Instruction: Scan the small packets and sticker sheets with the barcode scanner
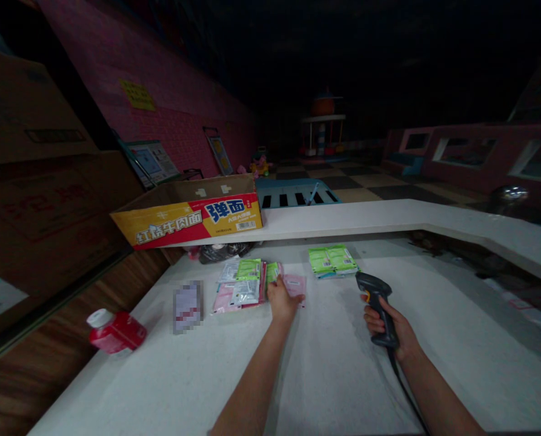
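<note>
My right hand (391,330) is wrapped round the grip of a dark barcode scanner (374,292), its head aimed toward the left; a cable trails back along my forearm. My left hand (283,298) reaches forward and rests on a pink packet (295,283) lying flat on the white counter (334,363), fingers curled at the packet's near edge. Just left of that hand lies a loose pile of small pink, green and white packets (242,286). A separate stack of green packets (332,260) sits farther back, between my two hands.
A yellow and red cardboard box (192,219) stands on the raised white ledge (388,215) at the back left. A red bottle with a white cap (116,333) lies at the counter's left edge. A small blurred card (187,307) lies near the pile.
</note>
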